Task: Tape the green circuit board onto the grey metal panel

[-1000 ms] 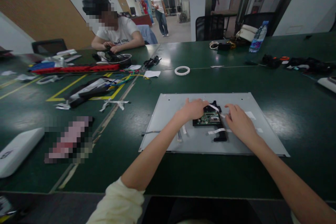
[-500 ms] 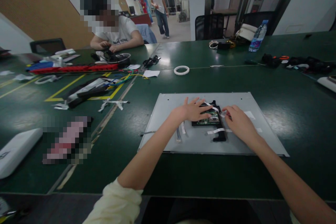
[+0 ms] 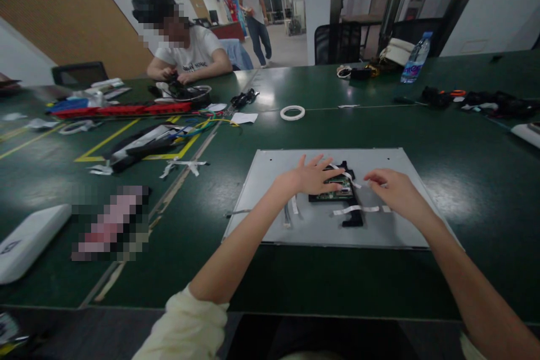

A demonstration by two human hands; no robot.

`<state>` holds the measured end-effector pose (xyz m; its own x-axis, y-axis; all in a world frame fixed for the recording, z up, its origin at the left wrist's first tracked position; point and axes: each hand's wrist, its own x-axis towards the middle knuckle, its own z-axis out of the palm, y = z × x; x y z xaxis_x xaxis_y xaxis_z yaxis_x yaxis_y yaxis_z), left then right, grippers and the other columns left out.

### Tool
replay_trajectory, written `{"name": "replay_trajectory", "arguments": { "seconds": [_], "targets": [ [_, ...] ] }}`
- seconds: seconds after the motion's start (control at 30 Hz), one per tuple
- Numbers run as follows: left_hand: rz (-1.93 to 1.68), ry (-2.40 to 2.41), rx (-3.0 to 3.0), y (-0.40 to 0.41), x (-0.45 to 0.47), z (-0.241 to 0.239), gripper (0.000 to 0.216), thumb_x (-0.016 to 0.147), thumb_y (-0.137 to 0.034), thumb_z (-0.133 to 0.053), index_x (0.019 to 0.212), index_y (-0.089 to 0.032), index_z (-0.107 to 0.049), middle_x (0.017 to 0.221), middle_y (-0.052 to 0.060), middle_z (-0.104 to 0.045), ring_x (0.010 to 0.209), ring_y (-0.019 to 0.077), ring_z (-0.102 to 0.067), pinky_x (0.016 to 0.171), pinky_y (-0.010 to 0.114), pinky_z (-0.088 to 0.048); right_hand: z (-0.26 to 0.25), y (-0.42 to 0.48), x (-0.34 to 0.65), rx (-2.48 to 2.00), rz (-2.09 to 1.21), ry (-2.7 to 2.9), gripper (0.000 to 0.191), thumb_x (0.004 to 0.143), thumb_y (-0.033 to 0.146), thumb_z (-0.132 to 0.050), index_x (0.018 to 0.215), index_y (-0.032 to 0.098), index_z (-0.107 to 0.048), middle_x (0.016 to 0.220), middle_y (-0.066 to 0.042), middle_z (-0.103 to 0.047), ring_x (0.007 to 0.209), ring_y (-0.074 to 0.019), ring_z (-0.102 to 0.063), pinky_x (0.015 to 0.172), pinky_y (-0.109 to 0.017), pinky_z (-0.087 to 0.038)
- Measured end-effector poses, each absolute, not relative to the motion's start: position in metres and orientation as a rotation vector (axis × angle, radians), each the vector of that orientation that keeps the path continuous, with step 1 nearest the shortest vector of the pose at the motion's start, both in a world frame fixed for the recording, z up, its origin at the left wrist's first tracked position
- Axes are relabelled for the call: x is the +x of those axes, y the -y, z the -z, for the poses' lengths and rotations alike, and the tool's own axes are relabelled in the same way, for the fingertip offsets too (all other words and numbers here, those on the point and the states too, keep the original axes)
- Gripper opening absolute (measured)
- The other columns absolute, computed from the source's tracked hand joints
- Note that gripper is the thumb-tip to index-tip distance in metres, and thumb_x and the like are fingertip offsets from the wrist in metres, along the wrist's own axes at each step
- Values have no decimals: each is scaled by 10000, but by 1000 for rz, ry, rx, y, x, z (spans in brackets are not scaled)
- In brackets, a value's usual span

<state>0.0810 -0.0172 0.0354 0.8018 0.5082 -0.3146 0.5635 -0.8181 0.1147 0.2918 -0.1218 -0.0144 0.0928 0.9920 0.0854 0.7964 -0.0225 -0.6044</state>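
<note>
A green circuit board (image 3: 346, 184) sits in a black bracket (image 3: 352, 216) on a light grey flat panel (image 3: 270, 180). My left hand (image 3: 314, 177) is spread over the board's left side, palm down, fingertips reaching across it. A white tape strip (image 3: 353, 181) crosses the bracket's upper part, and its right end stops just short of my right hand (image 3: 390, 188). The right hand's fingers are bent in toward the thumb above the panel; anything between them is too small to make out. Another tape strip (image 3: 370, 209) runs across the bracket's lower arm. Left of it lies a flat cable (image 3: 287, 216).
A white tape roll (image 3: 292, 113) lies beyond the panel. Cables and a black pouch (image 3: 139, 146) are at left, near a phone (image 3: 112, 222) and a white case (image 3: 31, 242). A water bottle (image 3: 417, 59) stands far right. One person sits opposite; another stands behind.
My right hand has moved slightly right, away from the end of the upper tape strip, which now shows. The left hand stays on the board. The standing person has shifted a little.
</note>
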Motion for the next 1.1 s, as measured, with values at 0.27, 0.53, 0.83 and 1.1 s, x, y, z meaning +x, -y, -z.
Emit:
{"name": "replay_trajectory", "arguments": {
  "seconds": [0.27,0.53,0.83,1.1],
  "targets": [
    [11,-781,2868,29,77,-65,420,937,-391,-347,1296,-206,-460,1274,107,-545,1176,251,-485,966,418,-363,-3,131,291,-1683,-975,1904,233,795,331,-535,909,211,-698,957,-38,-647,858,-175,-584,775,-302,-448],
    [-251,-584,2700,64,63,-37,263,900,-168,-383,1040,-181,-604,997,56,-621,919,155,-577,815,301,-444,0,134,290,-1632,-1028,1998,213,759,358,-580,876,218,-690,950,-32,-611,840,-163,-569,757,-287,-444],
    [-353,-637,2716,69,61,-17,263,896,-146,-384,1066,-175,-582,1012,59,-600,928,154,-560,818,301,-444,-2,134,289,-1637,-1068,1983,262,769,436,-567,827,198,-659,855,-24,-619,789,-159,-555,713,-281,-418],
    [-353,-620,2699,69,60,-16,247,889,-138,-396,1045,-184,-582,970,51,-597,909,157,-561,813,312,-446,-4,134,290,-1667,-1112,1959,273,779,435,-547,853,196,-657,794,-12,-623,728,-148,-534,668,-269,-392]
  ]
}}
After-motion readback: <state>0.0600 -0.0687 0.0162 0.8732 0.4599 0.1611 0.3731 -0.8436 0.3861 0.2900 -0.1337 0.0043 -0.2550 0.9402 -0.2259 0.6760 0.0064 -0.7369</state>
